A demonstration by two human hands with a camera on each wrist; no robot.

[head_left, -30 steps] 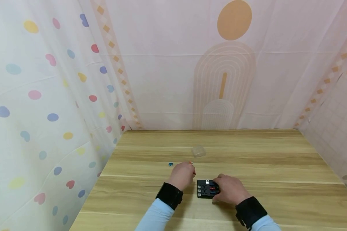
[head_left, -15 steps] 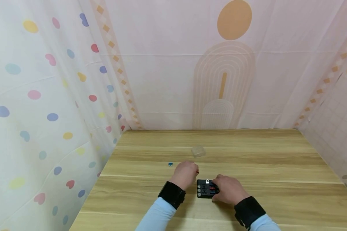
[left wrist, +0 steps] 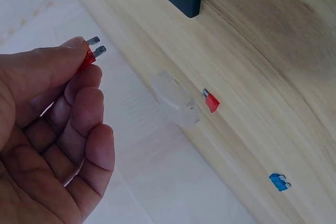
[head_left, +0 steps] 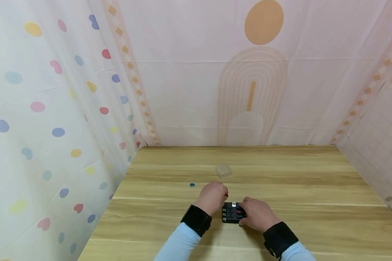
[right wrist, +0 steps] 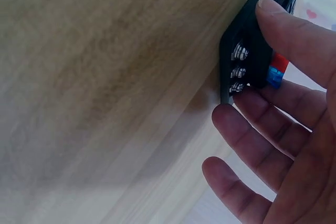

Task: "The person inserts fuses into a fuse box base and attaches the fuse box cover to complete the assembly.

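Note:
Between thumb and forefinger, my left hand (head_left: 212, 198) pinches a red blade fuse (left wrist: 88, 57), its two metal prongs pointing away from the fingertips. The hand is just beyond the left back corner of a black fuse block (head_left: 229, 214). My right hand (head_left: 258, 214) grips the block's right side, with the thumb on one long edge and fingers on the other. In the right wrist view, a red fuse (right wrist: 281, 62) and a blue fuse (right wrist: 274, 78) sit in the block, partly covered by the hand. Metal screw terminals (right wrist: 239, 52) line its edge.
A loose red fuse (left wrist: 211, 102) lies on the wooden table (head_left: 297, 174), hidden behind the left hand in the head view. Farther left lies a blue fuse (head_left: 192, 185). A clear plastic cover (head_left: 223, 170) is toward the back. Patterned curtains stand behind and beside the table.
My left hand has moved slightly right, toward the fuse block, with the red fuse pinched. The loose red fuse behind it has become hidden in the head view. My right hand stays on the block.

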